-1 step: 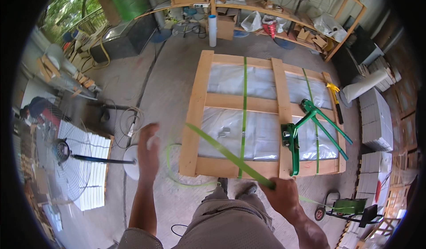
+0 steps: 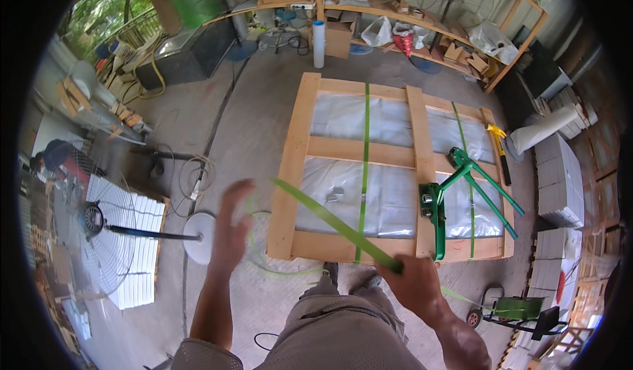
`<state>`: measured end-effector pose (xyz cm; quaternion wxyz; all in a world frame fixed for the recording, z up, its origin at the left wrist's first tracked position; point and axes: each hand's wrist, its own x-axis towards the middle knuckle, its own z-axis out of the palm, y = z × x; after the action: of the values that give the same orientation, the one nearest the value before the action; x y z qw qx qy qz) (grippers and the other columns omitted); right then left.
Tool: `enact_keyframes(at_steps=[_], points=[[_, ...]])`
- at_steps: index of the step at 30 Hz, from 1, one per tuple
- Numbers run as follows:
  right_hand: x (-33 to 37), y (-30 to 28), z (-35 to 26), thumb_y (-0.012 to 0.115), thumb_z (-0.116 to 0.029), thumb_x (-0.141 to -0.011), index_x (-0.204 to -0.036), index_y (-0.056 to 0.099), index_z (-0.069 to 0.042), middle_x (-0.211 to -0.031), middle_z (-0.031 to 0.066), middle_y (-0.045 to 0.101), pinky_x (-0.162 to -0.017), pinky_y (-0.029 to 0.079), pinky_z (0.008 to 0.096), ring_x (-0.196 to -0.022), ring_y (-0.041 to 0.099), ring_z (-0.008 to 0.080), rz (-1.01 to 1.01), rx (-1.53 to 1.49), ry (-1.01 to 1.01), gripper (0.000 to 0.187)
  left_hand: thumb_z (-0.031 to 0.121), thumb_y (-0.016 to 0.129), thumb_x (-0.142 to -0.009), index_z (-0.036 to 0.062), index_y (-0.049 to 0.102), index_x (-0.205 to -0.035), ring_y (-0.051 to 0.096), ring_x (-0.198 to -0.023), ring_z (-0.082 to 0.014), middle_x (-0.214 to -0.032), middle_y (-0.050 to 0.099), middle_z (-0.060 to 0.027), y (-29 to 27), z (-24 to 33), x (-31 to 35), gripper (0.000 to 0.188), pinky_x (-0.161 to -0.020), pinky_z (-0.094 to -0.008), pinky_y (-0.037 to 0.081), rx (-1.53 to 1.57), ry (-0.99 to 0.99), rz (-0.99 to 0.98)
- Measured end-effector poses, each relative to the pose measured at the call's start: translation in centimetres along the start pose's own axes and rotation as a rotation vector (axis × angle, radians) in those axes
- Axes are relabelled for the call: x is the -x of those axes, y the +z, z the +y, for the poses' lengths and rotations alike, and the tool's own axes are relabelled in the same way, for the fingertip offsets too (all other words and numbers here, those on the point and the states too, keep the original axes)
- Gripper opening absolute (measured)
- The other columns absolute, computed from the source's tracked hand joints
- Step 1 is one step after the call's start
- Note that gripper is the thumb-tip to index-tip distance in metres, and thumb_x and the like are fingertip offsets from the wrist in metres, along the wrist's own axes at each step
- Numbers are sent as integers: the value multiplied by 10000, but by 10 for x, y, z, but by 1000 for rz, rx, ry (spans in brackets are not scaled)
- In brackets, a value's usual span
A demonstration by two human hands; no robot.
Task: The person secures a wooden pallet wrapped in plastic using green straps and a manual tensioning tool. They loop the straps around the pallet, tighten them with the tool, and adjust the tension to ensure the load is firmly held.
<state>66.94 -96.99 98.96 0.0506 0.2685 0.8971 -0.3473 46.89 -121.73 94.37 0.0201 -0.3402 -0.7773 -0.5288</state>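
My right hand (image 2: 419, 287) is closed around a flat green packing strap (image 2: 330, 222), which slants up and left from it over the near left part of a wooden crate (image 2: 295, 166). To the left of the crate, my left hand (image 2: 231, 231) is raised with fingers apart and somewhat blurred, close to the strap's free end but apart from it. Clear plastic film covers the goods under the crate's planks. Two green straps (image 2: 366, 139) run across its top. On its right side lie a green strapping tool (image 2: 432, 215) and a green two-handled tool (image 2: 484, 195).
A yellow-headed hammer (image 2: 499, 149) rests at the crate's right edge. A wheeled strap dispenser (image 2: 521, 307) stands at lower right. To the left are a pedestal fan (image 2: 99, 222), a stack of white panels (image 2: 138, 245) and a bent-over person (image 2: 62, 159). Wooden shelving (image 2: 395, 14) lines the back.
My left hand has moved slightly right, toward the strap's end. My right hand has shifted a little left and up with the strap.
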Motion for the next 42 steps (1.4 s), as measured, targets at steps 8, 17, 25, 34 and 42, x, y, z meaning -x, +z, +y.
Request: enact_keyframes(at_steps=[8,17,25,34,42], points=[[-21,-29,-132,575,-178,-868,-791,463,4,-530,145,525,-488,434,438,-489,552,357,-215,-249,-669,227,34,711,-720,22,527,-1072,546,-889,-207,-961,545,-100,-10,6,-8,398,-798,-313,435,-304,-135,326],[-58,-67,-111,551,-201,-894,-881,568,-11,-622,162,566,-554,456,428,-603,586,361,267,70,-799,192,47,601,-817,-13,611,-899,611,-844,-220,-914,633,-124,-12,18,-10,102,-777,-305,464,-37,-204,-185],[-38,-79,-2,601,-197,-868,-898,610,-33,-747,144,622,-576,487,404,-647,603,333,296,236,-488,167,75,652,-709,-13,537,-1106,495,-1158,-342,-1231,508,-224,43,86,-16,423,-976,-433,379,-239,280,102],[19,-158,111,552,-182,-908,-1009,650,-41,-800,147,647,-608,485,298,-650,611,164,679,278,-58,198,187,521,-931,7,563,-729,487,-446,-99,-501,511,-38,92,-44,20,274,-442,-283,387,-81,-325,-261],[242,-295,458,470,-34,-820,-1026,604,-65,-762,146,633,-497,456,372,-570,580,265,1149,751,554,248,219,539,-880,5,478,-645,392,-370,-158,-474,434,-72,-5,-181,72,323,-367,-340,320,-473,-424,-216]])
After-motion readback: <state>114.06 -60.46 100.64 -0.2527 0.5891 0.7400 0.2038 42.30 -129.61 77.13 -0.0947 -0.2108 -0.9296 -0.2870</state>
